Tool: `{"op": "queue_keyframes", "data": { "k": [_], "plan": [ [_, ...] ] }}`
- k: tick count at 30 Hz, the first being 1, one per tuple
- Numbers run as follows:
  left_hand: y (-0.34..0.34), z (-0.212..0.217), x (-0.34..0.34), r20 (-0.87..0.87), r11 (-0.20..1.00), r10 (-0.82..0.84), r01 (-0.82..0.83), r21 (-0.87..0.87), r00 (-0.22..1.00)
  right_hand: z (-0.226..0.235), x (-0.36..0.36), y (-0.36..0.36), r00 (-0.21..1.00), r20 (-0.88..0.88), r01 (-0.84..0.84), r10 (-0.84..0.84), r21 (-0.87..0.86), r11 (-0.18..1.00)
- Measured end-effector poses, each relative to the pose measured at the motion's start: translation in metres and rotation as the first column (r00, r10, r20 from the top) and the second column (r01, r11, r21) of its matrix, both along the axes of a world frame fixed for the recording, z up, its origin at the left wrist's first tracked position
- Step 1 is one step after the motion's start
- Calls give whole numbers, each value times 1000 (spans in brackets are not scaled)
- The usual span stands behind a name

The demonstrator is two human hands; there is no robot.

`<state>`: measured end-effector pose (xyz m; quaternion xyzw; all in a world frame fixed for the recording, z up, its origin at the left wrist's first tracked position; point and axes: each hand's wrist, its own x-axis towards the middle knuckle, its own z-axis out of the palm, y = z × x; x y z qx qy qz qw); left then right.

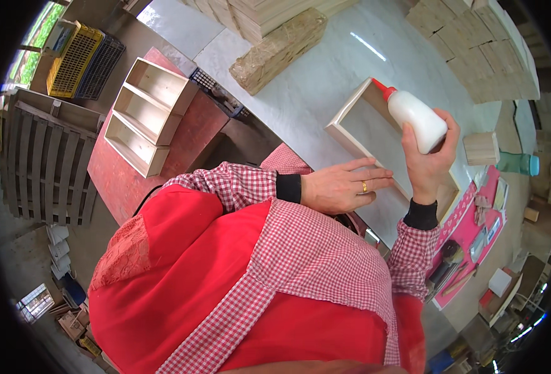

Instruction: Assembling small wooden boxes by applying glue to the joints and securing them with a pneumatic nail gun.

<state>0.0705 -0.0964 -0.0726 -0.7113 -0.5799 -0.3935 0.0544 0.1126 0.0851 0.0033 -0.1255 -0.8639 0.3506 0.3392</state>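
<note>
The right hand [434,149], right of centre in the frame, has its fingers clamped around a white squeeze bottle [417,119] with a red nozzle [382,88]. The bottle is tilted, its nozzle pointing to the upper left, and the tip sits at the upper corner of a rectangular wooden frame [349,141]; whether it touches the wood cannot be told. That wooden frame lies right of centre on a pale grey counter [300,103], the surface showing through its middle. The left hand [338,189], at the centre, is laid over the near side of the wooden frame with its fingers stretched out, slightly apart, and a gold-coloured ring [364,186] on one of them. At the top of the view a rough brown block [280,51] lies beside a stack of pale boards [250,17], and at the upper right stand piled wooden pieces [475,53]. Below these, toward the right edge, are a small wooden block [481,149] and a greenish bottle [513,163] with a blue cap, near a pink mat [488,196] bearing tools. In the upper left, a wooden tray with three compartments [147,115] rests on a red counter [197,134], with a yellow crate [76,62] beyond.
</note>
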Motion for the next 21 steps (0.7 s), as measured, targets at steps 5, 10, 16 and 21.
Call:
{"op": "queue_keyframes", "data": {
  "k": [5, 10, 16, 21],
  "plan": [
    [-1, 1, 0, -23, 1000, 14, -14, -10, 1000, 3, 9, 6, 999, 10, 42, -42, 34, 999],
    [-1, 2, 2, -19, 999, 30, -31, -25, 999, 10, 33, 10, 992, 56, 112, -112, 11, 994],
    [0, 3, 4, -24, 998, 29, -31, -51, 999, 10, 68, 24, 983, 43, 174, -176, 47, 984],
    [0, 2, 4, -37, 996, 32, -35, -83, 999, 12, 98, 35, 960, 47, 270, -275, 98, 958]
  ]
}}
